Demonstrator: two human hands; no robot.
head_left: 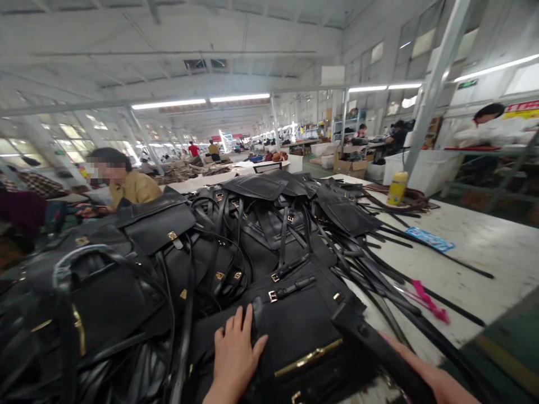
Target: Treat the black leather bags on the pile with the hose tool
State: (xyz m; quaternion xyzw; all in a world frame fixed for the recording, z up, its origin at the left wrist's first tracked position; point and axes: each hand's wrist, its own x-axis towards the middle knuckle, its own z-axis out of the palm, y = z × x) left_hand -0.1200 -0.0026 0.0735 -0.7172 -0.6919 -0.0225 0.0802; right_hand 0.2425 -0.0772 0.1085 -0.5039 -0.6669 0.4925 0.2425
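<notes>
A black bag (298, 317) with gold buckles and a gold zip lies in front of me, on the near side of a large pile of similar black bags. My left hand (238, 350) rests flat on its left part, fingers stretched out and thumb apart. At the bag's right end, my right hand (429, 373) is closed round a wide black strap (379, 350); most of its fingers are hidden behind the strap. Left of my left hand lies another black bag (118, 303) with a plastic-wrapped handle. Loose black straps (379, 269) fan out to the right.
On the white table (501, 252) are a yellow bottle (397, 188), coiled brown straps (415, 201), a blue patterned packet (429, 238) and a pink ribbon-like piece (429, 303). A metal post (433, 90) rises beyond it. A person in yellow (135, 188) is across the pile.
</notes>
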